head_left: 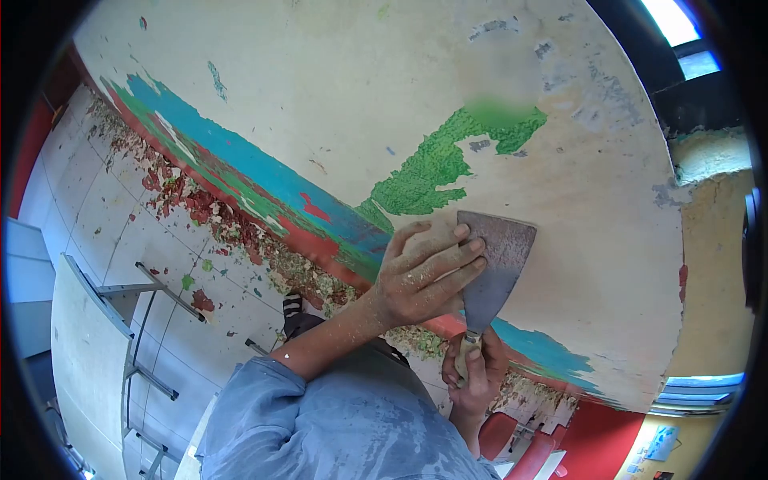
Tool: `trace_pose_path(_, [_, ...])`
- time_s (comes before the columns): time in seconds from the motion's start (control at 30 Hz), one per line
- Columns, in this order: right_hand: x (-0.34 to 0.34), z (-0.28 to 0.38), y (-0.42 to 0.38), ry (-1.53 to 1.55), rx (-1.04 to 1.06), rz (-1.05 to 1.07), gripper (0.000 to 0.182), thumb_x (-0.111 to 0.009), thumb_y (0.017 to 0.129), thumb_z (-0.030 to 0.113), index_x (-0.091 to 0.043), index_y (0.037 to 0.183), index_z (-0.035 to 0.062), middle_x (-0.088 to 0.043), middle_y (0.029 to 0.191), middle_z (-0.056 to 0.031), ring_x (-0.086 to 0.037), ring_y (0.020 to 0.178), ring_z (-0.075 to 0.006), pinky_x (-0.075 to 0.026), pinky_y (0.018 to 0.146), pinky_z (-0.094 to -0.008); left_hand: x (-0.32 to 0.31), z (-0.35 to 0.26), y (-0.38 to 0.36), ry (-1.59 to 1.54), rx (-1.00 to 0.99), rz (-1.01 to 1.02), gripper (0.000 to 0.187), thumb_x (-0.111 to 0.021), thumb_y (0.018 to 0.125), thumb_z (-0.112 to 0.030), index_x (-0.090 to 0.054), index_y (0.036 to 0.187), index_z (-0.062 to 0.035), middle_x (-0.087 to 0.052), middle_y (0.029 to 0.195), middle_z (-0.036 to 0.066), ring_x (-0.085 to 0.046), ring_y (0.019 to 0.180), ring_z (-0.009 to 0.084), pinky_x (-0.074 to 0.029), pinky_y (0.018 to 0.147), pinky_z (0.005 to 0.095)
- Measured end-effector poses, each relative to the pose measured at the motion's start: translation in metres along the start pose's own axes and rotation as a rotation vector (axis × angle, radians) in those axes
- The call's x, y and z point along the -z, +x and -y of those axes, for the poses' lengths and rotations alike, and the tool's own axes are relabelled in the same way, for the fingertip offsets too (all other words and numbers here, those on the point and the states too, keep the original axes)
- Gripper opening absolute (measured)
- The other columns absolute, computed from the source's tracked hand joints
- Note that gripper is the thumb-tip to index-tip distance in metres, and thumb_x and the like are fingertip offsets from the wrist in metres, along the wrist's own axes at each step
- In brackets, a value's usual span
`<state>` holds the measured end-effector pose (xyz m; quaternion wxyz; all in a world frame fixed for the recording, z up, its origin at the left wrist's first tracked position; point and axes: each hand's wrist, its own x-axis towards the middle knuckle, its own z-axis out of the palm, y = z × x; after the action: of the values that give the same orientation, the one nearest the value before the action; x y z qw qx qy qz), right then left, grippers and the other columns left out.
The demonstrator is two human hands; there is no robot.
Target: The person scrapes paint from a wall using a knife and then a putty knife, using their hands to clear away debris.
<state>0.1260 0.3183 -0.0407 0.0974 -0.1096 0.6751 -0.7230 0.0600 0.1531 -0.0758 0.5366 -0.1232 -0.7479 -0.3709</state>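
A broad putty knife [498, 268], with a flat, stained metal blade, is held against the pale wall, its wide edge pointing up. Around its handle [464, 362], low near the wall's bottom edge, my right hand [478, 372] is closed. My left hand [428, 276] lies with stretched fingers, the fingertips touching the left part of the blade, and its skin is dusty with paint specks. Just above and left of the fingers is a ragged patch of green paint [424, 176]. The wall [304, 96] is otherwise mostly scraped to a whitish layer.
A band of blue paint [240, 148] with green and red runs along the wall's base. Paint flakes [240, 232] litter the tiled floor [96, 192]. A white table on its side [88, 360] with metal legs stands left. Red chairs [536, 452] are at lower right.
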Motion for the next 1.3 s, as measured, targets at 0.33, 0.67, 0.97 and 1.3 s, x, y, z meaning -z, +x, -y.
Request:
trace_pose_path(0.33, [-0.012, 0.002, 0.010, 0.006, 0.014, 0.000, 0.042, -0.049, 0.087, 0.018, -0.040, 0.122, -0.0033, -0.049, 0.070, -0.0105, -0.036, 0.040, -0.0067, -0.029, 0.034, -0.0176, -0.002, 0.009, 0.001, 0.064, -0.021, -0.072, 0.029, -0.064, 0.063, -0.012, -0.064, 0.092, -0.0128, -0.061, 0.104, 0.001, -0.057, 0.102, 0.0195, -0.038, 0.087, 0.0405])
trace_pose_path(0.67, [-0.029, 0.021, 0.010, -0.043, -0.068, -0.039, 0.042, -0.049, 0.087, 0.020, -0.043, 0.119, -0.0065, -0.046, 0.063, -0.0054, -0.035, 0.042, -0.0058, -0.027, 0.038, -0.0186, 0.005, 0.006, 0.009, 0.010, 0.040, -0.073, 0.030, -0.068, 0.062, -0.013, -0.065, 0.092, -0.0131, -0.061, 0.104, -0.001, -0.057, 0.101, 0.0171, -0.039, 0.087, 0.0396])
trace_pose_path(0.97, [-0.021, 0.022, -0.004, -0.010, -0.086, -0.142, 0.037, -0.051, 0.086, 0.020, -0.048, 0.111, -0.0076, -0.047, 0.063, -0.0043, -0.036, 0.044, -0.0059, -0.027, 0.040, -0.0202, -0.007, 0.001, 0.005, -0.066, -0.004, -0.071, 0.026, -0.064, 0.065, -0.010, -0.064, 0.091, -0.0116, -0.060, 0.107, 0.001, -0.056, 0.102, 0.0199, -0.042, 0.084, 0.0392])
trace_pose_path(1.3, [-0.015, 0.018, -0.003, 0.028, -0.116, -0.114, 0.040, -0.051, 0.086, 0.017, -0.044, 0.117, -0.0062, -0.050, 0.066, -0.0065, -0.037, 0.046, -0.0058, -0.028, 0.040, -0.0192, 0.011, -0.010, 0.004, -0.009, -0.022, 0.122, 0.026, -0.059, 0.073, -0.019, -0.063, 0.098, -0.0117, -0.058, 0.112, 0.003, -0.054, 0.104, 0.0176, -0.041, 0.087, 0.0379])
